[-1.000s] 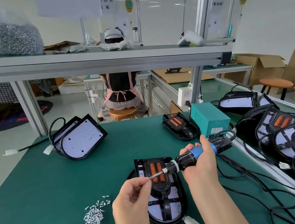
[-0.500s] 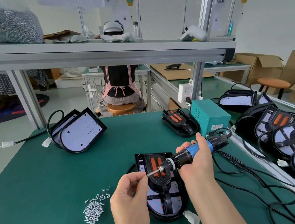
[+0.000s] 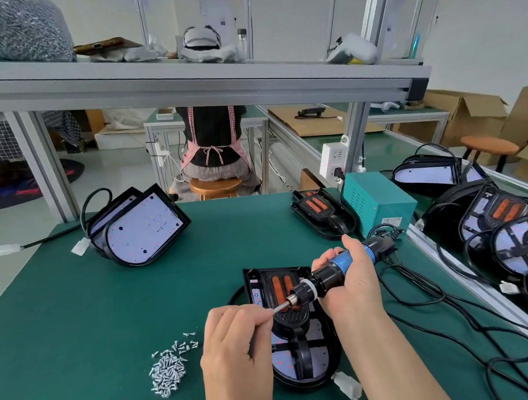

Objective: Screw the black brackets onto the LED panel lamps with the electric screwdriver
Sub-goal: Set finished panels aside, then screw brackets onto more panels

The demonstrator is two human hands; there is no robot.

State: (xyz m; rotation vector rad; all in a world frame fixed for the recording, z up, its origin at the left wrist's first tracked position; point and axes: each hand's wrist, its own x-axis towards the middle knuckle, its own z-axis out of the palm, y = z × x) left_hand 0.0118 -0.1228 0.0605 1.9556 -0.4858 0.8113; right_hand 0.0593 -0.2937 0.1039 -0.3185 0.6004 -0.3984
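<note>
Two hands meet over the LED panel lamp (image 3: 297, 362) lying near the front edge of the bench (image 3: 71, 323), and hardly anything has shifted between them in the last second. The right hand (image 3: 355, 275) still wraps the blue barrel of the electric screwdriver (image 3: 340, 263), held nearly level above the lamp. The left hand (image 3: 236, 339) still pinches thumb and forefinger around the tip of the bit (image 3: 281, 307); whether a screw sits between those fingertips is hidden. I judge that a screw is being seated on the bit, so no driving has begun on this lamp's black bracket (image 3: 291, 322), which rests on the lamp under the tool. Against the earlier frames, the tool's angle and both grips match, and the bit has not dropped toward the bracket. The screw pile (image 3: 168, 367) left of the lamp looks unchanged, as do the unbracketed lamp (image 3: 141, 228) toward the far left corner and the bracketed lamp (image 3: 320, 212) near the far edge.
</note>
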